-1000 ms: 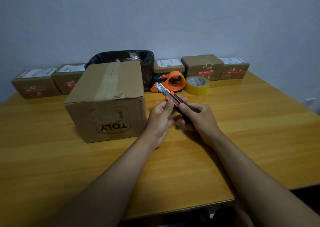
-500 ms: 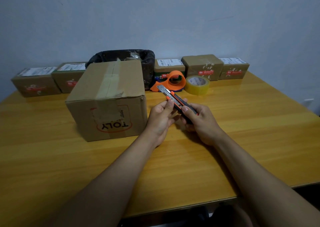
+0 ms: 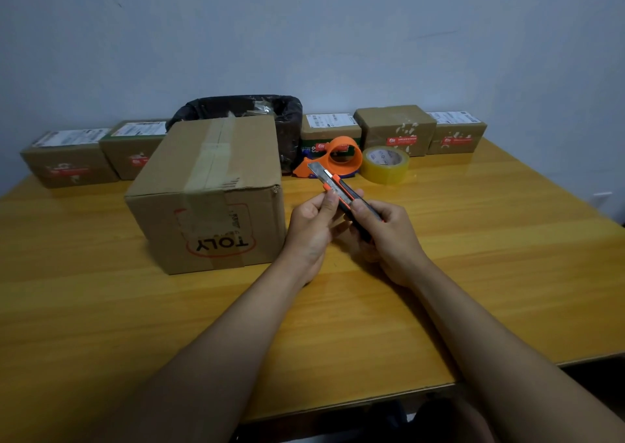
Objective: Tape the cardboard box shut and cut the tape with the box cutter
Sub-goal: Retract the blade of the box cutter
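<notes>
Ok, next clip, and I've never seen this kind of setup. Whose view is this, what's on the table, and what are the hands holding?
There is no machine here. A camera worn on a person's head looks forward and down at their two bare hands.

Both the left hand and the right hand hold an orange and black box cutter with its blade out, above a wooden table.

To their left stands the cardboard box, its top seam taped. Behind lie an orange tape dispenser and a clear tape roll. Five small parcels and a bin with a black liner line the wall.
</notes>
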